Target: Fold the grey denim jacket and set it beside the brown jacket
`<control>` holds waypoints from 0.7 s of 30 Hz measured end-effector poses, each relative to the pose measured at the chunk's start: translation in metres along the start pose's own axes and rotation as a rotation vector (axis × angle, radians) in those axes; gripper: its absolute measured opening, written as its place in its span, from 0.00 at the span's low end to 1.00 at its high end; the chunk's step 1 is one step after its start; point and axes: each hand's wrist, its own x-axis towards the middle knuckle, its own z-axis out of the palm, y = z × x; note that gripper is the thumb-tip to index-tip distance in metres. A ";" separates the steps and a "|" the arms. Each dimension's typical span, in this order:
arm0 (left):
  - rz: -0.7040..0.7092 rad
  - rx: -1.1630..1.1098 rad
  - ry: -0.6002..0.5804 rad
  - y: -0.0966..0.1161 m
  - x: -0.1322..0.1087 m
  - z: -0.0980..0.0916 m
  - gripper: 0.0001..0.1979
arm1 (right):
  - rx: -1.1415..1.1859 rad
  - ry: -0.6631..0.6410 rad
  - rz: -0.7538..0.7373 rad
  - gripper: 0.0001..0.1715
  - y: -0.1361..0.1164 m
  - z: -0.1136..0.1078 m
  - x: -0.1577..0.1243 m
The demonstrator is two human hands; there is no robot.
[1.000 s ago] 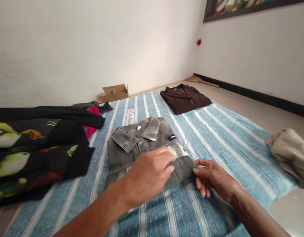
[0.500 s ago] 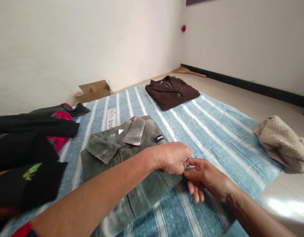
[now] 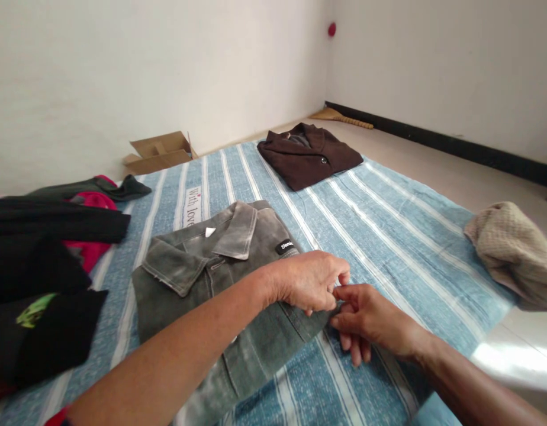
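Note:
A grey-green collared garment [image 3: 256, 349], folded, lies on the blue striped cloth [image 3: 380, 236] in front of me. Its collar points away from me, and a black label sits near its upper right. My left hand [image 3: 311, 281] reaches across it to the right edge, fingers bent and pinched at the garment's corner. Beside it, my right hand [image 3: 366, 322] comes in from the right, with thumb and forefinger pinching the same corner and the other fingers curled below. Both hands' fingertips nearly meet there.
A folded dark brown garment [image 3: 306, 157] lies farther back. Black and pink clothes [image 3: 55, 231] are heaped at left, and a beige cloth [image 3: 513, 248] rests at the right edge. Beyond are an open cardboard box [image 3: 160, 152] and a broom [image 3: 342, 116] by the wall.
My left hand's forefinger has lifted and extended a little at the corner. My right hand stays beside it. The view has shifted slightly.

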 end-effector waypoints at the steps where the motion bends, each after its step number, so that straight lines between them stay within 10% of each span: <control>1: 0.008 -0.009 0.002 -0.001 0.000 0.000 0.17 | -0.022 -0.001 0.013 0.14 0.000 0.000 0.001; 10: 0.048 -0.176 0.023 -0.011 -0.002 0.003 0.15 | -0.133 0.007 0.045 0.01 -0.005 -0.002 0.005; 21: 0.063 -0.276 0.027 -0.017 0.000 0.007 0.14 | -0.147 0.023 0.053 0.14 -0.010 -0.004 0.010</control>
